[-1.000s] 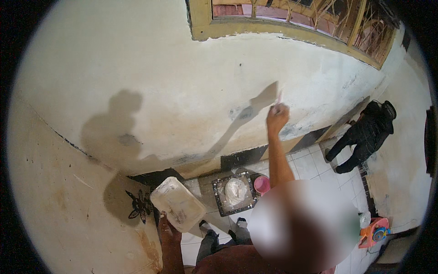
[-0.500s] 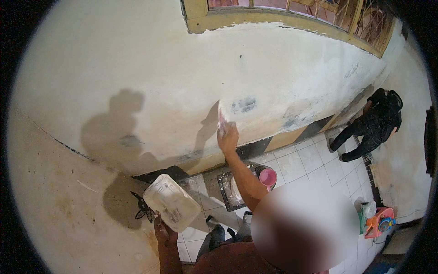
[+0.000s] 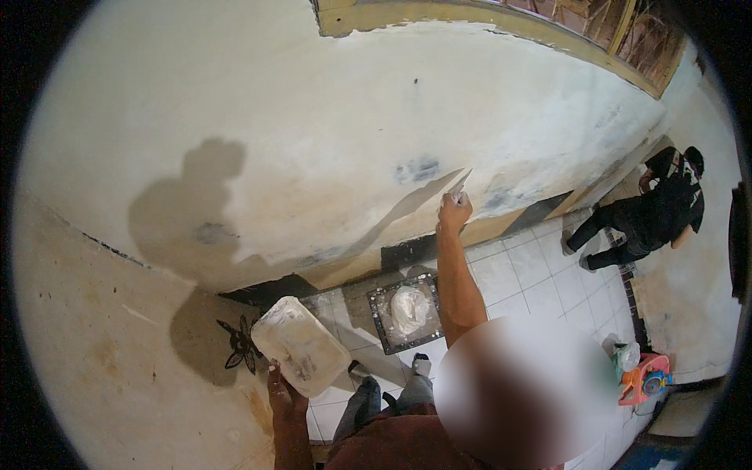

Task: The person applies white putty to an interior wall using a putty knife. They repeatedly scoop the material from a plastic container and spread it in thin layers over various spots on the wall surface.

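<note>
My right hand (image 3: 454,213) is closed around a putty knife (image 3: 462,184) smeared with white. Its blade points up and to the right, at the lower part of the pale wall (image 3: 313,117); whether it touches the wall, I cannot tell. A dark grey patch (image 3: 417,169) marks the wall to the left of the blade. In my left hand (image 3: 287,393) is a shallow white plastic tub (image 3: 301,345), tilted, with pale residue inside. My left fingers grip its near left edge, partly hidden beneath it.
On the tiled floor (image 3: 501,274), a black speckled square tray (image 3: 379,313) bears a white bag (image 3: 410,308). A person in dark clothes (image 3: 642,211) stands at the right. An orange-and-blue device (image 3: 648,381) sits at lower right. A window frame (image 3: 470,14) crosses the top.
My right hand has swept the putty knife rightward along the wall, past the dark grey patch. My right arm now covers the spot where a pink dipper showed. The tub has shifted only slightly.
</note>
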`<state>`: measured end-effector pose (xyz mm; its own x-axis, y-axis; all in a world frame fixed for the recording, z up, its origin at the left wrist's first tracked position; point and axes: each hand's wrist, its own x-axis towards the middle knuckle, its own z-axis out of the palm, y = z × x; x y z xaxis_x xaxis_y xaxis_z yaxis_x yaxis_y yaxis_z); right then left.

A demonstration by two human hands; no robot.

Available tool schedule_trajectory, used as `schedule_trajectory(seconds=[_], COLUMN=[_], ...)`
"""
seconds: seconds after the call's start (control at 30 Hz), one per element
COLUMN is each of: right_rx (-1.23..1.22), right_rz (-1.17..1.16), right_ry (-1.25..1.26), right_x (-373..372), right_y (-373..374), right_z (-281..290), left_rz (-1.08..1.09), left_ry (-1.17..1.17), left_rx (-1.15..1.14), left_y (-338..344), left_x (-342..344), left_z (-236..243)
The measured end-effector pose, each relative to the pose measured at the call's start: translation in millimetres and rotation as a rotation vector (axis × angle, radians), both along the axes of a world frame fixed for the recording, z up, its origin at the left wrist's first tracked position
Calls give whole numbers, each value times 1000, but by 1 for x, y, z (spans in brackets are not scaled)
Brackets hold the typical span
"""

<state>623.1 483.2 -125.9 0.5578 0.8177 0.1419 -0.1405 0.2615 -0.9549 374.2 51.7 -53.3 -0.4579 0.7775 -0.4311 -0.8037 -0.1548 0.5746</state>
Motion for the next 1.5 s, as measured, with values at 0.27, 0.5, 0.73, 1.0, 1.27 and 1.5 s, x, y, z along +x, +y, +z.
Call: schedule_trajectory(seconds=[0.27,0.5,0.73,1.0,1.27,1.5], right_rx=[-67,250,-98,74,235,-54], right_rz=[-167,137,-128,-272,244,-22], right_ry=[-348,-540,-488,-446,-610,-609], right_x=[-101,-170,-22,-17,-148,-27], right_y=[18,-138,-24,54,-122,-64], right_z=[25,74,-16,-26,58,-74], left_rz=[-10,-36,-10,33,12,-80], left_ry=[-38,-113,-175,-94,-63,51], left_rx=[21,53,88,66,18,-67], left_y=[-1,-1,8,-2,13,50], left_x=[-8,-17,-6,0,-4,11], left_z=[-9,-26,-16,-12,-5,-36])
